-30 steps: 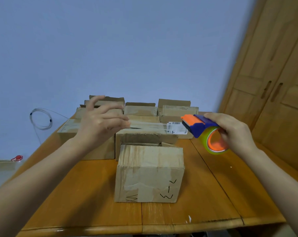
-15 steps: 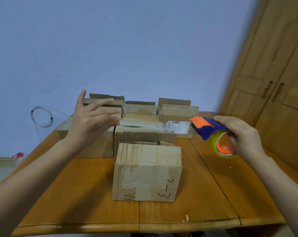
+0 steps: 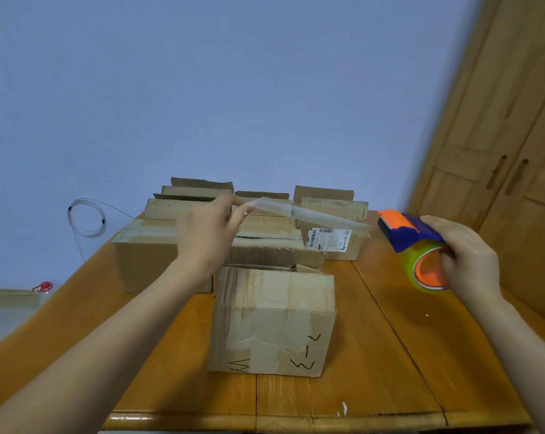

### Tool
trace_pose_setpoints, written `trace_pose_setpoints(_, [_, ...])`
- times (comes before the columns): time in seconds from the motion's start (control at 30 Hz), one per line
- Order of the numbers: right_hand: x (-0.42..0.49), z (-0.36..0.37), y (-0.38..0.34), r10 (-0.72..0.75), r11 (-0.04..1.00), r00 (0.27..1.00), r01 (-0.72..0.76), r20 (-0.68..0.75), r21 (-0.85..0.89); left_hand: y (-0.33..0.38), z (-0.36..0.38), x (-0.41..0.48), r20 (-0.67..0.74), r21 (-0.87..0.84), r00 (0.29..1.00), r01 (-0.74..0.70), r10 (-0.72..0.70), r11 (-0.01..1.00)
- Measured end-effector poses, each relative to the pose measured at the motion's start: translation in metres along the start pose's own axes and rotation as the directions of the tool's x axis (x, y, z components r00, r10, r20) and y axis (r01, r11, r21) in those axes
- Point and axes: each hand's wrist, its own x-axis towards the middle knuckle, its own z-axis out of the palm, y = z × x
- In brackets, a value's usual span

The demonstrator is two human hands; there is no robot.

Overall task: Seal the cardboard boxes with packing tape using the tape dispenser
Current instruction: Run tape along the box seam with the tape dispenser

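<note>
Head view: my left hand (image 3: 207,236) pinches the tape (image 3: 308,216), my right hand (image 3: 465,261) grips the tape dispenser (image 3: 415,245); I should lower it taut onto the marked box (image 3: 274,321).

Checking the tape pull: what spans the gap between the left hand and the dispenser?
A strip of clear tape, stretched from the left hand to the dispenser, seen in the head view.
</note>
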Motion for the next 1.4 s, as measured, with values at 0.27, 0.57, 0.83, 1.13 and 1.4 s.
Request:
trace_pose_setpoints(0.27, [0.008,0.009,-0.013,0.051,0.998,0.998,-0.050,-0.041,0.026,0.024,0.032,-0.005,0.133,-0.322,0.927,0.375,-0.350,0.869])
trace_pose_setpoints(0.57, [0.005,0.029,-0.024,0.033,0.996,0.999,-0.031,-0.015,0.080,0.022,0.043,-0.026,0.243,-0.421,0.870,0.494,-0.429,0.761])
trace_pose_setpoints(0.83, [0.008,0.034,-0.028,0.041,0.995,0.999,-0.039,-0.021,0.093,0.012,0.047,-0.043,0.346,-0.386,0.787,0.616,-0.511,0.687])
trace_pose_setpoints(1.13, [-0.001,0.044,-0.040,-0.041,0.994,0.999,0.039,0.014,0.098,0.006,0.044,-0.043,0.265,-0.617,0.704,0.649,-0.659,0.446])
trace_pose_setpoints(1.4, [-0.028,0.047,-0.049,-0.080,0.995,0.992,0.072,0.098,0.075,0.006,0.043,-0.044,0.239,-0.671,0.668,0.638,-0.705,0.377])
